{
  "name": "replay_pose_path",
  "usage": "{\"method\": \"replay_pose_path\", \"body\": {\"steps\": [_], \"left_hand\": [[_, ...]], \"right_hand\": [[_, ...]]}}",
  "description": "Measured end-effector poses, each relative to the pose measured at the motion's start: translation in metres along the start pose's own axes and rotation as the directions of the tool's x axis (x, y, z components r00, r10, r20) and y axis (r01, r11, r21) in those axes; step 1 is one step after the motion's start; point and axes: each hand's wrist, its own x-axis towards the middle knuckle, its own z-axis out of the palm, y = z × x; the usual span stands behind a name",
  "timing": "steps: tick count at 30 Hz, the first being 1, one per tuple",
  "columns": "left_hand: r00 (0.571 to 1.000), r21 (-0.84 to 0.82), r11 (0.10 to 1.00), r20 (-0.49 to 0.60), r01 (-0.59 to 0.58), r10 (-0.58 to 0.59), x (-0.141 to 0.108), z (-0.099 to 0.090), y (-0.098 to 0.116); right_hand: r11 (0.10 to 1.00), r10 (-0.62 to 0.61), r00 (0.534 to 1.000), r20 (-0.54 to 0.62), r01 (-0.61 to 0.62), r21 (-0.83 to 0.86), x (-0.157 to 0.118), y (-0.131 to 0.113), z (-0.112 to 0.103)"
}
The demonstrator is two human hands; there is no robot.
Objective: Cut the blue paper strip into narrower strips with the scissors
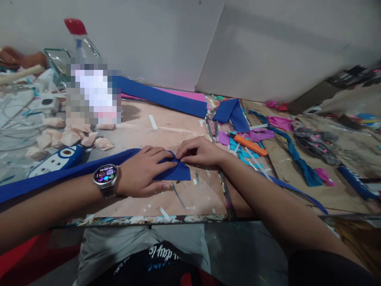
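Observation:
A long blue fabric strip [174, 172] runs across the table from the left edge, its end in front of me. My left hand [145, 169] lies flat on it with the fingers stretched out, pressing it to the tabletop. A smartwatch [105, 174] is on that wrist. At the strip's upper edge, close to the left fingertips, my right hand [196, 151] has its thumb and fingers pinched together on the fabric. The cloth looks folded or creased there. The left hand hides part of the strip.
Small peach bundles [71, 137] and a blue-white power strip [56, 161] lie left. Behind are a red-capped bottle [76, 28] and another blue strip [166, 99]. An orange cutter [248, 143], fabric scraps [262, 134] and a twisted teal strip [297, 159] lie right.

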Motion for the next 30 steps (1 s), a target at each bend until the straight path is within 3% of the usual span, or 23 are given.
{"method": "replay_pose_path", "body": {"steps": [16,30], "left_hand": [[0.998,-0.012,0.999,-0.061,-0.035,0.034,0.000,0.000,-0.003],[0.999,-0.003,1.000,-0.040,-0.031,0.031,-0.001,-0.003,-0.003]], "right_hand": [[0.999,-0.012,1.000,0.012,0.012,-0.038,-0.001,-0.006,0.003],[0.999,-0.003,1.000,0.012,0.004,-0.054,0.000,-0.010,0.004]]}}
